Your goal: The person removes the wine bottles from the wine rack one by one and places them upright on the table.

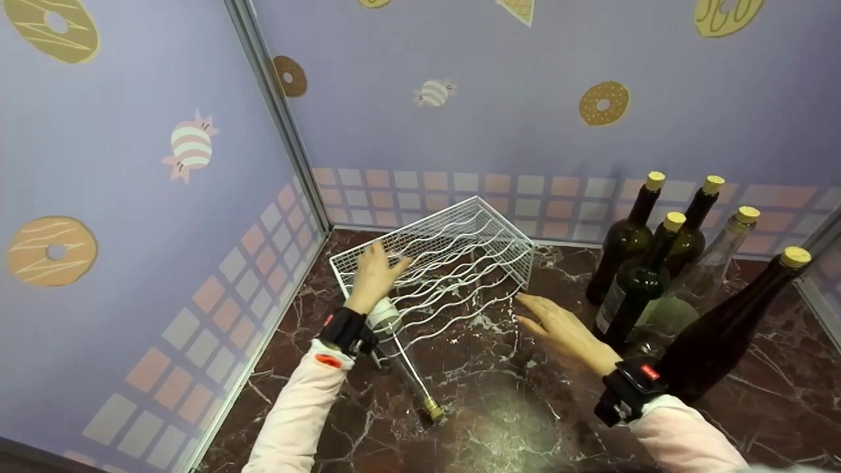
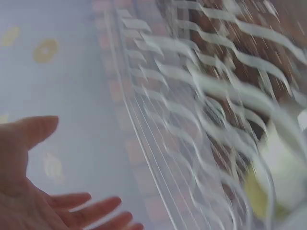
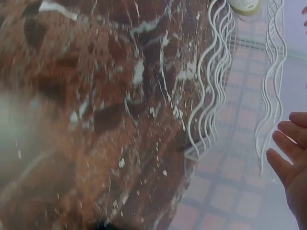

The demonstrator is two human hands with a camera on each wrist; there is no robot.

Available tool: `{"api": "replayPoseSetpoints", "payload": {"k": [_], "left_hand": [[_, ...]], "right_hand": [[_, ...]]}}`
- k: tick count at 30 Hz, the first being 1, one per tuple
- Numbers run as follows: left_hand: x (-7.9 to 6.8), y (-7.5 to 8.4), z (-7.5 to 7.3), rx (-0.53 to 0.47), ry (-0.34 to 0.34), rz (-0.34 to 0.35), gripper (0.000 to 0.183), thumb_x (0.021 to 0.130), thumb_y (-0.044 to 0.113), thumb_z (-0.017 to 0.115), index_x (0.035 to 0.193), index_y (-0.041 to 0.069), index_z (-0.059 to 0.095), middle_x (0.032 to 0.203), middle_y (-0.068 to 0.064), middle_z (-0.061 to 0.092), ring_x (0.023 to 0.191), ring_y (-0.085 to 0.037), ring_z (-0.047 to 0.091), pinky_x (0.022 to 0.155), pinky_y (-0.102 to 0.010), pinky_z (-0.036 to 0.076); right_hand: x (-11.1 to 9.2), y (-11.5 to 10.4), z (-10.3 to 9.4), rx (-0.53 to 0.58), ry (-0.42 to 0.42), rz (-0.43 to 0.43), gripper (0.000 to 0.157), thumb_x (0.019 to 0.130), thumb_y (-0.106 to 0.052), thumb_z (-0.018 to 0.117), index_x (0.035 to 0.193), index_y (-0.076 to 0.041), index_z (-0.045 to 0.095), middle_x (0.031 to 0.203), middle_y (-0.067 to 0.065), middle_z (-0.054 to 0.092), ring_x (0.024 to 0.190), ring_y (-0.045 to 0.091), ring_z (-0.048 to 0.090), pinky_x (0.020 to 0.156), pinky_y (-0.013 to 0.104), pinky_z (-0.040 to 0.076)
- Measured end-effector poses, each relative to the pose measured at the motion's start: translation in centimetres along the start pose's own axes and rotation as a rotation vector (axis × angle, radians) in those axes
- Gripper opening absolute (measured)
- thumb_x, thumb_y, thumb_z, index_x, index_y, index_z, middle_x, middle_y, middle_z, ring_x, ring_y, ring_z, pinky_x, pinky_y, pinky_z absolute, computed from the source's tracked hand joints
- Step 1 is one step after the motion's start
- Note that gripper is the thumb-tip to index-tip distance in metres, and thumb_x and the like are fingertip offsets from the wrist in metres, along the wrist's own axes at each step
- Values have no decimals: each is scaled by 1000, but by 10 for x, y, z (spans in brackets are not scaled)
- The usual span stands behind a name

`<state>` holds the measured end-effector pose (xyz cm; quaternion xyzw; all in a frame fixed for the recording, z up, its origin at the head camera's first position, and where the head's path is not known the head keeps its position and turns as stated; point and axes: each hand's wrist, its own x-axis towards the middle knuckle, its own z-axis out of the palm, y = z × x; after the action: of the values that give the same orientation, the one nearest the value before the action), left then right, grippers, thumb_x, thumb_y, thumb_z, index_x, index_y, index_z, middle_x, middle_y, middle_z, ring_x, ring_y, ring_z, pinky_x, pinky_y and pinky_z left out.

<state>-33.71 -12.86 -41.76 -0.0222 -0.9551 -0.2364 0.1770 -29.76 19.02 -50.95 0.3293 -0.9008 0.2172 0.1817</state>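
Note:
A white wire rack point(image 1: 453, 269) with wavy rails stands on the marble-patterned surface, near the back left corner. One clear glass bottle point(image 1: 410, 371) with a gold cap lies in its left end, neck toward the front. My left hand point(image 1: 376, 279) is above the rack's left end, fingers spread and thumb out. In the left wrist view that hand point(image 2: 29, 191) appears beside the rails, holding nothing. By the rack's right front corner is my right hand point(image 1: 558, 325), its fingers extended. The right wrist view shows this hand point(image 3: 295, 163) grasping nothing; whether it touches the rack cannot be told.
On the right, several dark bottles point(image 1: 631, 295) and a clear bottle point(image 1: 716, 256) stand upright with gold caps. The dark bottle point(image 1: 716, 341) nearest the front is close to my right wrist. Patterned walls point(image 1: 460, 131) bound the left and back.

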Motion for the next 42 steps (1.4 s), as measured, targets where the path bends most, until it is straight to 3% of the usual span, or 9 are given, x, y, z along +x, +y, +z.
{"api": "replayPoseSetpoints", "payload": {"k": [5,9,12,15,18,21,27,36,42], "left_hand": [[3,-38,4,171,16,-183,70,54,57,41,95,1,31,88,-16,34,78,-31,33,54,-42,30],[17,-95,46,263,-18,-285,80,49,52,52,103,0,24,93,-19,29,80,-37,30,49,-47,28],[18,-117,61,291,-35,-338,74,51,43,57,100,-1,24,88,-20,30,75,-37,32,46,-46,29],[5,-102,41,231,-84,-438,62,58,39,54,95,-2,27,85,-20,35,73,-37,36,46,-45,30],[-11,-80,17,151,-150,-481,52,67,36,46,94,-3,27,84,-22,41,72,-36,40,49,-45,31],[-17,-74,10,140,-205,-486,43,74,32,37,95,-4,27,84,-21,45,71,-33,43,49,-43,32],[-17,-75,17,158,-150,-531,19,75,14,31,88,0,30,81,-17,47,70,-30,44,49,-42,32],[-15,-86,30,128,-95,-516,15,75,10,27,86,0,31,79,-18,48,67,-32,45,45,-43,32],[-20,-85,27,141,-79,-520,16,74,11,31,85,0,31,75,-20,48,60,-27,47,43,-43,31]], "right_hand": [[0,-2,10,46,-46,39,44,72,-35,39,112,-17,30,107,2,35,97,10,27,80,25,17],[2,-3,15,61,-51,71,44,72,-36,38,111,-18,30,107,0,35,95,11,29,78,27,21],[4,-6,20,74,-41,101,44,71,-35,40,111,-21,29,106,-1,36,94,11,31,77,27,22],[8,-10,27,109,-37,102,42,71,-33,42,110,-23,30,104,0,38,92,10,33,76,28,24],[13,-14,35,142,-47,76,40,72,-33,41,109,-20,33,103,1,39,90,10,35,75,27,26],[19,-21,43,172,-76,42,40,73,-32,39,109,-15,33,103,3,39,91,11,35,75,28,25],[33,-43,62,242,-129,24,41,74,-33,38,109,-11,33,104,6,38,91,13,35,75,29,25],[51,-86,100,263,-216,-85,43,72,-35,38,104,-7,37,96,8,44,85,14,40,71,27,30],[58,-114,122,230,-260,-22,49,66,-44,41,97,-6,41,88,6,46,79,13,41,69,26,31]]}}
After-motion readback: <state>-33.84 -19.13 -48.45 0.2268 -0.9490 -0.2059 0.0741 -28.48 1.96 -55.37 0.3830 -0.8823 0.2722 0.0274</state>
